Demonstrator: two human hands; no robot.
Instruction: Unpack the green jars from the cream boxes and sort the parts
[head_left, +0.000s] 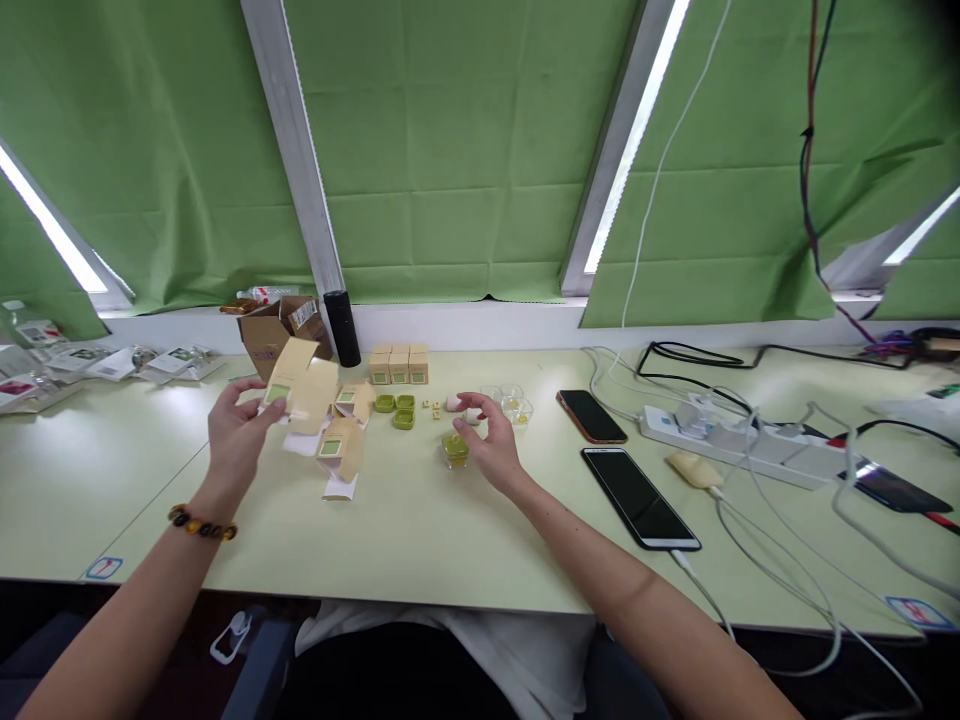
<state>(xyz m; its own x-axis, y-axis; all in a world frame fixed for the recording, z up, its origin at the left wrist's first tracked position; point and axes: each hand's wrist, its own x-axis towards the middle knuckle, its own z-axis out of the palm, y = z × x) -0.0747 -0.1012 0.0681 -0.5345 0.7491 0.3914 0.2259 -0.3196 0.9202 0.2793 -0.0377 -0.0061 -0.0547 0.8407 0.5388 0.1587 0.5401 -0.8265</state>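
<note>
The small green jar is sitting on the table under our right hand, whose fingers are curling loosely around it. Our left hand is pinching an open beige carton. Just beyond the right hand we are seeing green lids and stacked boxes; two phones are lying to its right.

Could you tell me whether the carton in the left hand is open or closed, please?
Open: the carton in the left hand has its flap raised.
</note>
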